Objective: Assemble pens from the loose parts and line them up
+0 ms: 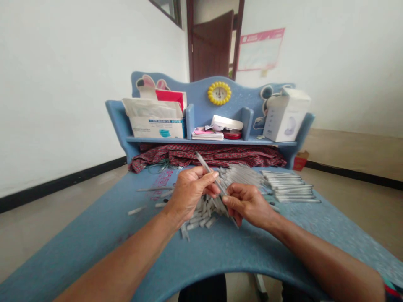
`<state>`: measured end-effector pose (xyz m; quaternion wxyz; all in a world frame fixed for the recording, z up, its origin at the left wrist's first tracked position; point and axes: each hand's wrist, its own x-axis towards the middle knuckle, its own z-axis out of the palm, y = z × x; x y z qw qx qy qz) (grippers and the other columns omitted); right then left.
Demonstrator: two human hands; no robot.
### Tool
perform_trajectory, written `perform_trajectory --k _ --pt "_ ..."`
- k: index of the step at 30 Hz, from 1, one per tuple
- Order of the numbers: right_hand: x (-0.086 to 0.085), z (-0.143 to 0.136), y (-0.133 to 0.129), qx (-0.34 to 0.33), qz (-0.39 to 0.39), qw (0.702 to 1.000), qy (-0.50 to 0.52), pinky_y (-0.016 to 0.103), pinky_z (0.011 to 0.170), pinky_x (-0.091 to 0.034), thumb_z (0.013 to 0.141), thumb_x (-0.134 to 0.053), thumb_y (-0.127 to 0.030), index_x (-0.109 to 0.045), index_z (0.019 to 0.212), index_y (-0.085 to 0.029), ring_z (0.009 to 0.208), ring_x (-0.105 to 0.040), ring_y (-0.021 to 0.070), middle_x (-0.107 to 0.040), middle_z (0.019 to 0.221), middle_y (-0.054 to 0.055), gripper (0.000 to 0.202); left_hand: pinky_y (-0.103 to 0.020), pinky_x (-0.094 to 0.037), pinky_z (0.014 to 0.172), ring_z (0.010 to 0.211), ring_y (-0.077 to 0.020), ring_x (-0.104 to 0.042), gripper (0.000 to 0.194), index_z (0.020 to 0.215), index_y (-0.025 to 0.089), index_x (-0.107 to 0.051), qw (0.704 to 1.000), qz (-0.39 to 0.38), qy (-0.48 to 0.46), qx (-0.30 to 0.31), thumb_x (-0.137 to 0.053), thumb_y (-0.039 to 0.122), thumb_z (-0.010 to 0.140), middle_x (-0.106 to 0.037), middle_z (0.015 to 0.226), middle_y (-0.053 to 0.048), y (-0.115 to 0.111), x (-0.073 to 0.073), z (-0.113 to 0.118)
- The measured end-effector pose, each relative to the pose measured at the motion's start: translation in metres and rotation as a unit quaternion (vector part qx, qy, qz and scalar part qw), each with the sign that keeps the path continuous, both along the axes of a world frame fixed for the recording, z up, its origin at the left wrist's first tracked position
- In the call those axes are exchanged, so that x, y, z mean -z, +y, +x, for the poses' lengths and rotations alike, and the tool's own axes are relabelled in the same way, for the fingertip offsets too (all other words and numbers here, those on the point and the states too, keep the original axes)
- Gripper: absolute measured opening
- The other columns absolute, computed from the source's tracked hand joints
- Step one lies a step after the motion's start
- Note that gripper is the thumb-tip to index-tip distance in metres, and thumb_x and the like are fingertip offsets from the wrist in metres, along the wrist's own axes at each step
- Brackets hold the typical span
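My left hand (192, 188) and my right hand (247, 203) both pinch one slim, clear pen (204, 163), which slants from upper left to lower right between them. Below them on the blue desk lies a loose pile of short whitish pieces like pen caps (204, 216). Behind my right hand is a heap of clear tubes (242, 174). Farther right, several pens (291, 186) with dark ends lie side by side in a row. A single short piece (136, 211) rests left of the pile.
The blue desk (126, 235) has a raised shelf (208, 141) at the back. On it stand a mask box (157, 126), a white box (285, 117), papers and a red tin (232, 135). A checkered cloth (201, 154) lies bunched beneath the shelf.
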<state>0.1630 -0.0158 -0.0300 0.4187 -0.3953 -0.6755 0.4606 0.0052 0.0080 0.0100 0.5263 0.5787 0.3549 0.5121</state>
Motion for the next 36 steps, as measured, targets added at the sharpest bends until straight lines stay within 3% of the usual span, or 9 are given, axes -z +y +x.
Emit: perform_trajectory --k 3,6,8,11,14,16,21,31,36 --pt "-0.007 0.006 0.002 0.027 0.137 0.986 -0.091 0.018 0.039 -0.033 0.085 -0.052 -0.04 -0.052 0.067 -0.016 0.041 -0.044 0.0064 -0.048 0.051 -0.005 0.03 -0.018 -0.041 0.041 0.041 -0.0097 -0.053 0.019 0.068 0.011 -0.06 1.0 0.004 0.014 0.001 -0.068 0.028 0.069 -0.059 0.047 0.0 0.002 -0.003 -0.002" --pt "-0.012 0.013 0.002 0.088 0.276 0.948 -0.135 0.019 0.047 -0.035 0.09 -0.047 -0.033 -0.059 0.079 -0.015 0.047 -0.043 0.0069 -0.049 0.054 -0.004 0.024 -0.016 -0.036 0.037 0.037 -0.0072 -0.049 0.023 0.063 0.012 -0.058 1.0 -0.009 0.021 0.017 -0.068 0.032 0.069 -0.056 0.046 0.002 0.006 -0.006 -0.005" --pt "-0.014 0.015 0.001 0.122 0.36 0.91 -0.167 0.021 0.05 -0.036 0.091 -0.046 -0.026 -0.06 0.091 -0.014 0.049 -0.046 0.0079 -0.054 0.058 -0.003 0.018 -0.016 -0.033 0.036 0.035 -0.0058 -0.046 0.026 0.061 0.012 -0.058 0.999 -0.025 0.034 0.032 -0.069 0.034 0.069 -0.055 0.046 0.003 0.008 -0.006 -0.007" --pt "-0.013 0.013 -0.002 0.112 0.479 0.827 -0.274 0.023 0.052 -0.036 0.088 -0.044 -0.015 -0.057 0.106 -0.015 0.055 -0.05 0.0106 -0.06 0.068 0.001 0.022 -0.016 -0.028 0.034 0.032 -0.0046 -0.04 0.033 0.056 0.013 -0.054 0.995 -0.049 0.066 0.049 -0.068 0.04 0.069 -0.049 0.041 0.004 0.009 -0.004 -0.008" --pt "-0.013 0.009 -0.006 0.072 0.535 0.758 -0.366 0.025 0.048 -0.033 0.086 -0.041 -0.009 -0.057 0.106 -0.017 0.054 -0.049 0.0117 -0.059 0.07 0.001 0.027 -0.016 -0.023 0.033 0.031 -0.0043 -0.035 0.038 0.053 0.015 -0.049 0.991 -0.069 0.095 0.06 -0.067 0.043 0.07 -0.042 0.036 0.006 0.009 0.0 -0.006" --pt "-0.013 0.007 -0.007 0.054 0.553 0.735 -0.388 0.025 0.048 -0.033 0.086 -0.04 -0.008 -0.057 0.104 -0.016 0.053 -0.049 0.0116 -0.058 0.07 0.0 0.026 -0.016 -0.02 0.033 0.031 -0.0038 -0.033 0.037 0.053 0.015 -0.047 0.988 -0.079 0.111 0.071 -0.068 0.042 0.069 -0.041 0.037 0.006 0.008 0.002 -0.004" --pt "-0.013 0.006 -0.01 0.037 0.552 0.741 -0.38 0.024 0.053 -0.038 0.089 -0.039 -0.008 -0.057 0.099 -0.014 0.058 -0.053 0.011 -0.059 0.073 0.001 0.022 -0.016 -0.019 0.035 0.034 -0.0037 -0.032 0.036 0.054 0.015 -0.049 0.985 -0.078 0.125 0.088 -0.068 0.04 0.068 -0.042 0.039 0.006 0.003 0.001 -0.003" --pt "-0.012 0.006 -0.012 0.037 0.573 0.719 -0.391 0.026 0.052 -0.036 0.093 -0.036 -0.011 -0.058 0.098 -0.014 0.057 -0.053 0.0125 -0.062 0.073 0.003 0.023 -0.018 -0.021 0.038 0.035 -0.0046 -0.034 0.032 0.054 0.014 -0.054 0.987 -0.054 0.123 0.09 -0.068 0.041 0.066 -0.045 0.037 0.005 -0.002 0.0 -0.004" --pt "-0.013 0.019 -0.009 0.065 0.555 0.724 -0.405 0.025 0.052 -0.036 0.092 -0.036 -0.011 -0.058 0.103 -0.015 0.056 -0.053 0.0122 -0.063 0.074 0.004 0.025 -0.019 -0.023 0.039 0.035 -0.006 -0.036 0.032 0.058 0.014 -0.058 0.984 -0.03 0.143 0.103 -0.061 0.042 0.073 -0.047 0.037 0.004 -0.002 -0.001 -0.006"
